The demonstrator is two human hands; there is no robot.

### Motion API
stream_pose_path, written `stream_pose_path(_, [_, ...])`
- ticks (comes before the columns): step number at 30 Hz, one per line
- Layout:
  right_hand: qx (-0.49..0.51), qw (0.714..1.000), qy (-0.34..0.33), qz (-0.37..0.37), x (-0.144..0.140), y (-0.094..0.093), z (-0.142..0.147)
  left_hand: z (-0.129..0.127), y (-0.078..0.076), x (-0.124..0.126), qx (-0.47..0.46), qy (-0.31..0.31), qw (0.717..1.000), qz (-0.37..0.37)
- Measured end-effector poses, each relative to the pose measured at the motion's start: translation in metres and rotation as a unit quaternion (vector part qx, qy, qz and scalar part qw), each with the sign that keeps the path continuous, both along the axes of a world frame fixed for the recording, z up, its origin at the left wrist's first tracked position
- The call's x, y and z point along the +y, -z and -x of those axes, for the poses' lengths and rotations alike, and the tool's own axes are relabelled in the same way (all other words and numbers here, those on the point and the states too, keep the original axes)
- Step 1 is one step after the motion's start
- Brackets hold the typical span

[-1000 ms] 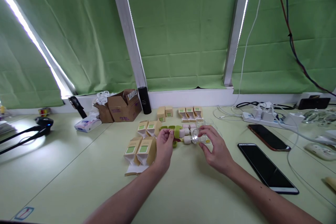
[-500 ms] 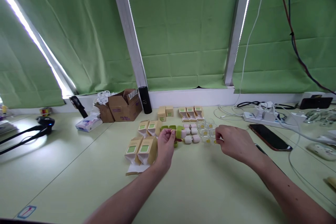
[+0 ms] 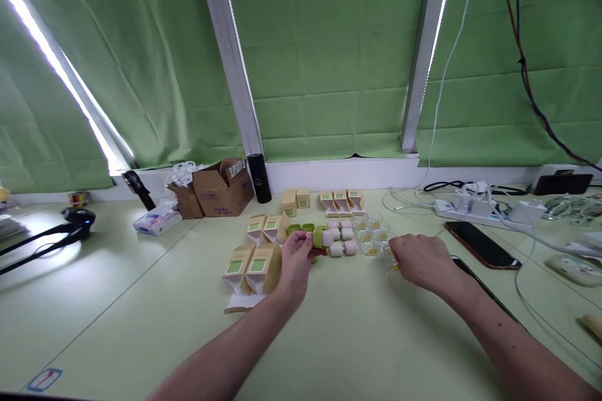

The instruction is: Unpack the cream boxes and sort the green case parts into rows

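Bench (image 3: pixel 329 338): pale green top under green blinds; the work sits at mid-bench toward the far edge.
Brown carton (image 3: pixel 221 188): open, at the far edge left of centre; its contents cannot be made out.
Phones (image 3: pixel 480 244): two dark slabs flat near the right edge.
Tan boxes (image 3: pixel 254 263): small cartons with green labels, lids open, standing just left of the left hand; more of them stand in a row nearer the far edge.
Clear cups (image 3: pixel 369 239): a cluster of small transparent caps with yellow dots, between the two hands.
Left hand (image 3: pixel 294 260): fingers pinched on a green-and-white capsule (image 3: pixel 320 237), held just above the bench beside loose white pieces (image 3: pixel 341 241).
Right hand (image 3: pixel 421 260): fingers curled onto one clear cap (image 3: pixel 389 257) at the near end of the cluster; whether it is gripped or only touched cannot be told.
Doing it well: in my judgement, keep the capsule level and steady, and lift the cap by its rim without nudging its neighbours.
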State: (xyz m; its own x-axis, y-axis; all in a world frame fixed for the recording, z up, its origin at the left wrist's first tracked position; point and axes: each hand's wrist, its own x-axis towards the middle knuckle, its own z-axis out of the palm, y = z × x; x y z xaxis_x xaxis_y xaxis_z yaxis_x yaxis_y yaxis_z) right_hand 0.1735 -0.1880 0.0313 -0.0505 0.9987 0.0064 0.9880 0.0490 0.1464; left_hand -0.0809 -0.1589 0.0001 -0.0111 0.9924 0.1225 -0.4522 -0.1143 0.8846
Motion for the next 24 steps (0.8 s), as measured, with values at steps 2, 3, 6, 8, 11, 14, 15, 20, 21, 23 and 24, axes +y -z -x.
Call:
stream_pose_path(2, [0.0, 1.0, -0.001, -0.001, 0.0, 0.002, -0.003, -0.001, -0.001, -0.001, -0.015, 0.004, 1.0, 0.004])
stream_pose_path(3, [-0.001, 1.0, -0.001, -0.002, 0.0, 0.002, -0.005, -0.001, -0.001, -0.001, -0.02, 0.006, 1.0, 0.006])
stream_pose_path(6, [0.01, 1.0, -0.008, -0.021, -0.001, 0.001, -0.009, -0.001, -0.001, -0.001, -0.032, 0.019, 0.999, 0.012])
stream_pose_path(8, [0.036, 0.997, -0.031, -0.061, -0.002, -0.002, -0.009, -0.001, 0.0, 0.0, -0.037, 0.033, 0.999, 0.019])
stream_pose_path(11, [0.111, 0.973, -0.103, -0.177, -0.005, -0.004, 0.0, -0.001, 0.002, 0.001, -0.039, 0.055, 0.997, 0.04])
stream_pose_path(14, [0.176, 0.912, -0.188, -0.318, -0.006, 0.005, 0.015, -0.001, 0.003, 0.001, -0.038, 0.069, 0.995, 0.068])
stream_pose_path(15, [0.185, 0.89, -0.222, -0.352, -0.006, 0.01, 0.021, -0.001, 0.003, 0.0, -0.037, 0.072, 0.994, 0.076])
stream_pose_path(20, [0.212, 0.833, -0.312, -0.404, -0.006, 0.037, 0.047, -0.002, 0.001, -0.002, -0.012, 0.086, 0.991, 0.103])
stream_pose_path(21, [0.22, 0.83, -0.316, -0.404, -0.006, 0.041, 0.05, -0.002, 0.001, -0.002, -0.003, 0.091, 0.99, 0.105])
stream_pose_path(23, [0.234, 0.833, -0.312, -0.392, -0.007, 0.046, 0.056, -0.003, 0.001, -0.003, 0.014, 0.1, 0.989, 0.108])
stream_pose_path(24, [0.241, 0.839, -0.308, -0.38, -0.007, 0.047, 0.059, -0.003, 0.001, -0.003, 0.023, 0.104, 0.988, 0.11])
